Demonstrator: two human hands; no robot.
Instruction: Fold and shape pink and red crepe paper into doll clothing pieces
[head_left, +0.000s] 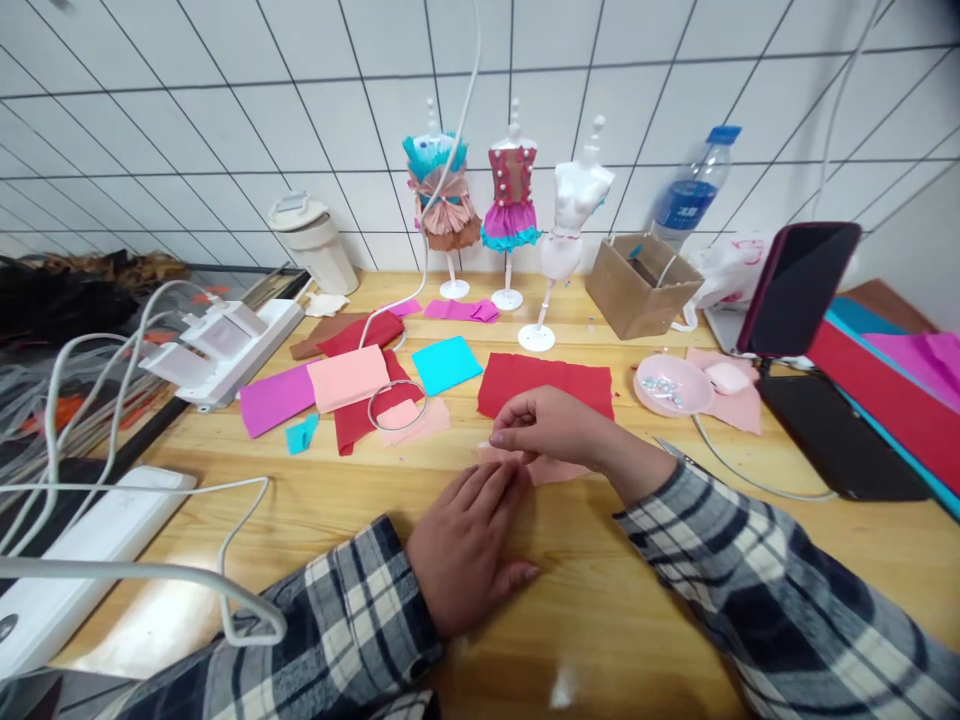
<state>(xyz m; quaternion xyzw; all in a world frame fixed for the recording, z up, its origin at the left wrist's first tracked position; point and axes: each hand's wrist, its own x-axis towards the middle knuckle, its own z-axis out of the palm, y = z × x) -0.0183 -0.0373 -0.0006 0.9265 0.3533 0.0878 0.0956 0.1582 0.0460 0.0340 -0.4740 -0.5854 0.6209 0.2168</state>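
Note:
My left hand lies flat on the wooden table, its fingers stretched out and their tips at the edge of a light pink crepe piece. Just above that piece, my right hand has thumb and fingers pinched together. Whatever sits in the pinch, if anything, is too small to make out. Behind the right hand a wide red crepe piece lies flat, partly covered by the hand. A folded bright blue piece lies to the left of the red one.
Three small mannequins stand at the back: one in a ruffled dress, another in a red-and-purple dress, and a bare white one. A pink bead bowl, a cardboard box and a phone are right. White cables cross the left.

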